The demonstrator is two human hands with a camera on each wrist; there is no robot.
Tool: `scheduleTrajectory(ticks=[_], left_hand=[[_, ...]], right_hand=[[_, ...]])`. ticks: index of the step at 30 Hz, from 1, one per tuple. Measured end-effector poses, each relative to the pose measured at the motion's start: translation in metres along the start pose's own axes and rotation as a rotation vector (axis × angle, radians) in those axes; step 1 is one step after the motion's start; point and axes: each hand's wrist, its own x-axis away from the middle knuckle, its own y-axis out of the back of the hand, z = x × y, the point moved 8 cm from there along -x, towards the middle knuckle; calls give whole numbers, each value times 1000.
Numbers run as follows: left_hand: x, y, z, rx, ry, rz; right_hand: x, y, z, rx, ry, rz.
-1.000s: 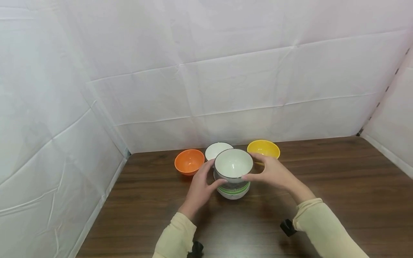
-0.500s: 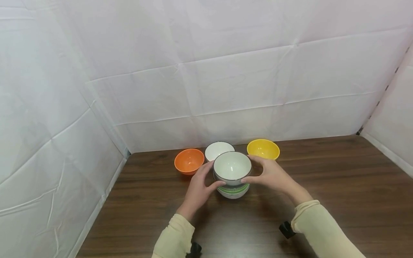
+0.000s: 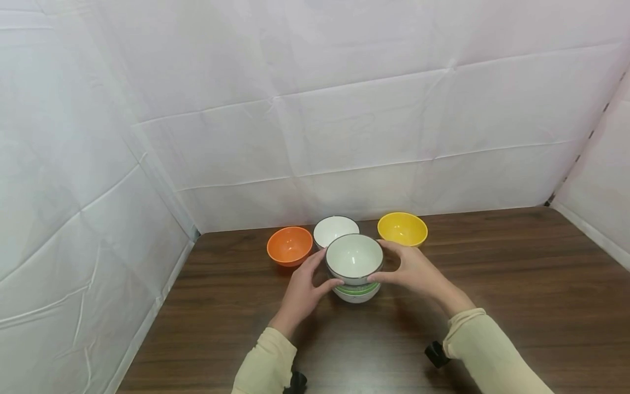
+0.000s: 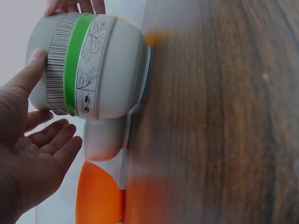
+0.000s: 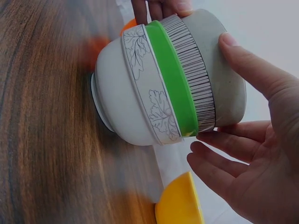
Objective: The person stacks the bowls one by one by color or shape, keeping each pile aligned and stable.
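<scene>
In the head view a pale bowl with a dark rim [image 3: 354,256] tops a stack. My left hand [image 3: 301,293] holds its left side between thumb and fingers, and my right hand [image 3: 418,269] holds the right side the same way. Beneath it, the right wrist view shows a black-striped bowl band [image 5: 196,74], a green bowl band [image 5: 174,81] and a white leaf-patterned bowl [image 5: 124,93] at the bottom. That lowest bowl stands upright on the wooden table [image 4: 210,116]. The top bowl's base is hidden inside the stack.
Behind the stack stand an orange bowl [image 3: 289,246] at the left, a white dark-rimmed bowl [image 3: 336,230] in the middle and a yellow bowl [image 3: 402,229] at the right. A white cloth wall [image 3: 315,137] rises at the table's back edge.
Both hands have lowered the pale bowl slightly onto the stack, covering more of the striped and green bowls in the head view. The bowls behind have stayed put.
</scene>
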Motion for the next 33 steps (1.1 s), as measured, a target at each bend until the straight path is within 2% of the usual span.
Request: scheduleTrajectory(ticks=[6,19,33], left_hand=[[0,-1,3,10,22,11],[1,-2,6,50,51,39],[1,-2,6,61,43,44]], right_hand=[[-1,-4,-3,-9,-20,14],[0,-5,0,-9,8,16],[0,-7,-2,-28,4,20]])
